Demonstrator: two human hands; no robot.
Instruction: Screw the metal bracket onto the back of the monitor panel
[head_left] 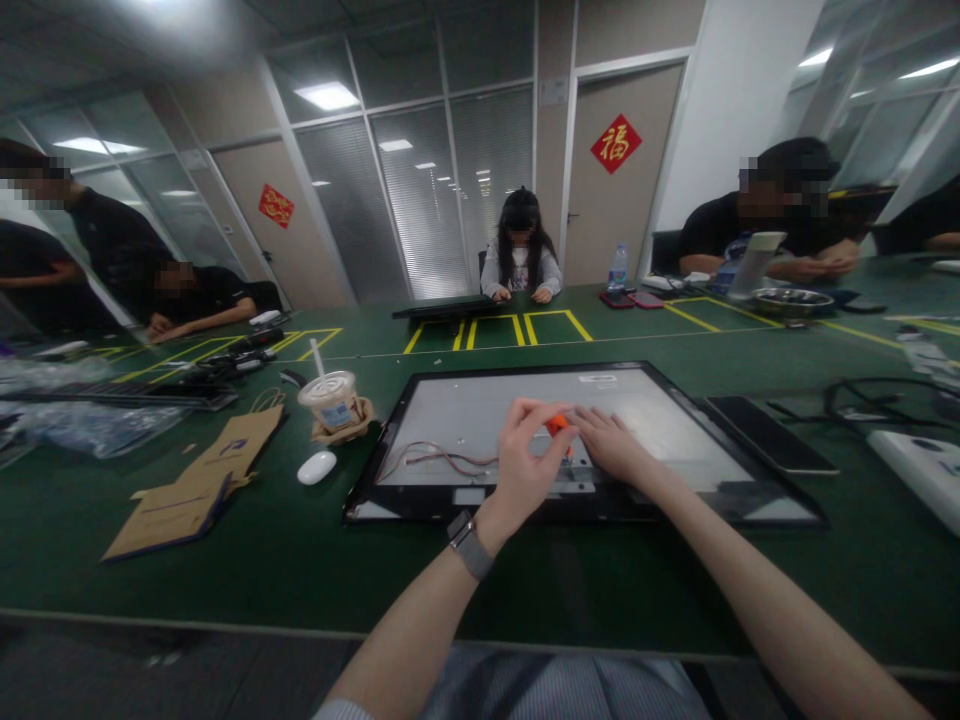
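Note:
A flat display panel [457,400] with a black frame and a silvery grey back lies in front of me on the green table. Above its near middle, the thumb and fingertips of my left hand [521,455] close round a small orange piece [557,425], its exact kind unclear. My right hand [611,442] rests beside it with fingers stretched out over the panel, fingertips close to the orange piece. Thin cables [442,457] run loosely across the panel's left side. My left fingers partly hide the panel's lower middle.
Left of the panel stand an iced drink cup [334,405] in a holder, a white earphone case [316,467] and a brown paper bag [202,480]. To the right lie a black phone [769,435] and a white power strip [919,475]. Several people sit around the table.

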